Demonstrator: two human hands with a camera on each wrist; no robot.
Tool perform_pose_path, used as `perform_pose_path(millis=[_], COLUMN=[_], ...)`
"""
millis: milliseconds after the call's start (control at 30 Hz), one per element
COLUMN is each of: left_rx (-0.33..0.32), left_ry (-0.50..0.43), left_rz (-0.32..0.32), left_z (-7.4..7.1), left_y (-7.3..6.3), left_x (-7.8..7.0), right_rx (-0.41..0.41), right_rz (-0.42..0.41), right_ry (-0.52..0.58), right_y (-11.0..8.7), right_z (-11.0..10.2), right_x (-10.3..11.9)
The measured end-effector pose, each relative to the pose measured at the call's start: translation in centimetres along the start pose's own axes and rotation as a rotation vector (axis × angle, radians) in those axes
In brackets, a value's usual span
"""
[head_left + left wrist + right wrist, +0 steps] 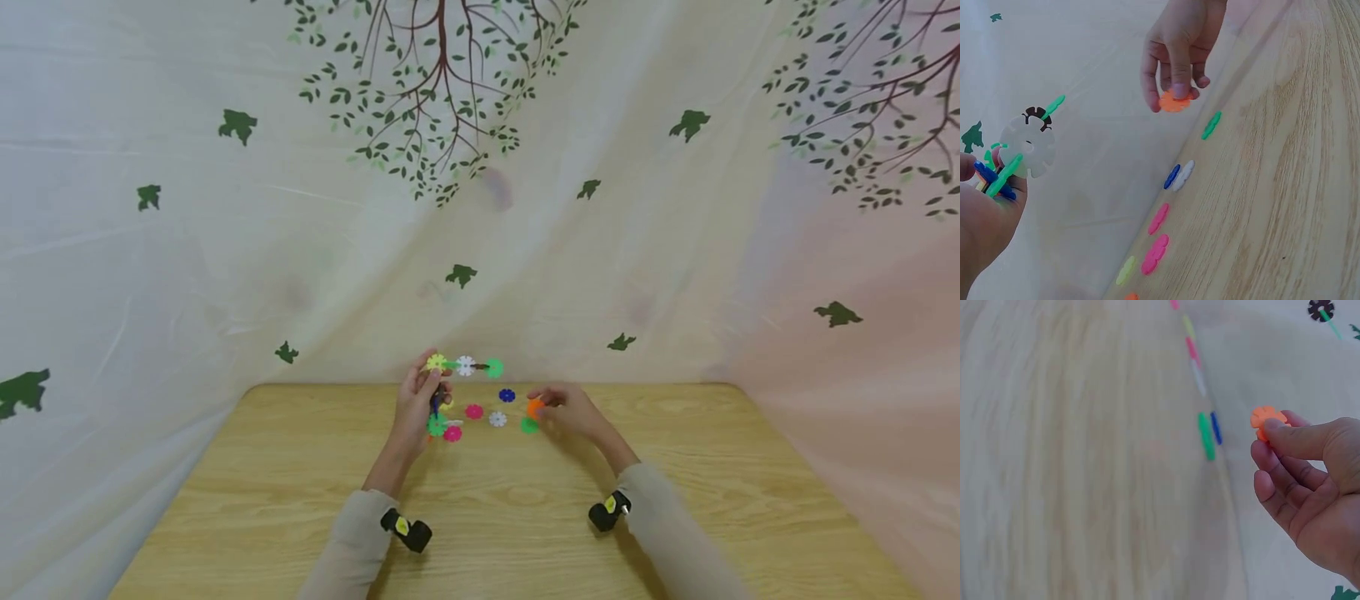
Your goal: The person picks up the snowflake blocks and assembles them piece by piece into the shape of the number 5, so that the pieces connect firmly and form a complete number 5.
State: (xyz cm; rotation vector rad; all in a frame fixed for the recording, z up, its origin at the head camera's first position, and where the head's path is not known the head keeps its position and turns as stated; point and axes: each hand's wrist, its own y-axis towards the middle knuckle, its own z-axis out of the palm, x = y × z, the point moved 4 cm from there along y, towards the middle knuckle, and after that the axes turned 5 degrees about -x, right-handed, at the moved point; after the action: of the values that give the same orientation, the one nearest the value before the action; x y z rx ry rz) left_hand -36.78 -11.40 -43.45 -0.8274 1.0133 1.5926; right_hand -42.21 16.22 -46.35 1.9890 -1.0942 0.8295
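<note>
My left hand (417, 404) grips a chain of slotted flower-shaped plastic discs, raised above the table. Along it run a yellow disc (437, 362), a white disc (1036, 150), a dark brown disc (1031, 112) and a green disc (494, 367) at the far end. A blue disc (990, 174) sits by the left fingers, partly hidden. Between thumb and fingers my right hand (576, 410) pinches an orange disc (1265, 416), held up off the table and apart from the chain.
Loose discs lie near the table's far edge: a green one (529, 426), a blue one (507, 395), a white one (498, 419), a pink one (474, 412), another pink one (452, 433) and a yellow one (1125, 270). A printed cloth (525, 283) hangs behind the wooden table (495, 525).
</note>
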Motion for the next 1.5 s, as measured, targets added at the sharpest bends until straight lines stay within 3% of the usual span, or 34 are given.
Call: perform_pose_path(millis=[167, 433, 700, 1067, 1500], left_rx=[-0.007, 0.005, 0.007, 0.009, 0.014], left_ry=[-0.005, -0.010, -0.018, -0.015, 0.001], left_rz=[-0.001, -0.008, -0.010, -0.008, -0.016], left_z=[0.0, 0.0, 0.0, -0.2, 0.0], left_y=[0.2, 0.2, 0.0, 0.2, 0.1], left_x=[-0.1, 0.0, 0.2, 0.3, 0.4], right_rx=[-0.028, -0.018, -0.057, -0.011, 0.016], right_rz=[-0.033, 0.014, 0.068, 0.086, 0.111], right_ry=[0.098, 0.273, 0.434, 0.507, 0.494], right_y=[0.4, 0.5, 0.2, -0.1, -0.4], right_z=[0.5, 2.4, 4.7, 6.7, 7.5], right_x=[2.2, 5.0, 6.3, 7.1, 7.6])
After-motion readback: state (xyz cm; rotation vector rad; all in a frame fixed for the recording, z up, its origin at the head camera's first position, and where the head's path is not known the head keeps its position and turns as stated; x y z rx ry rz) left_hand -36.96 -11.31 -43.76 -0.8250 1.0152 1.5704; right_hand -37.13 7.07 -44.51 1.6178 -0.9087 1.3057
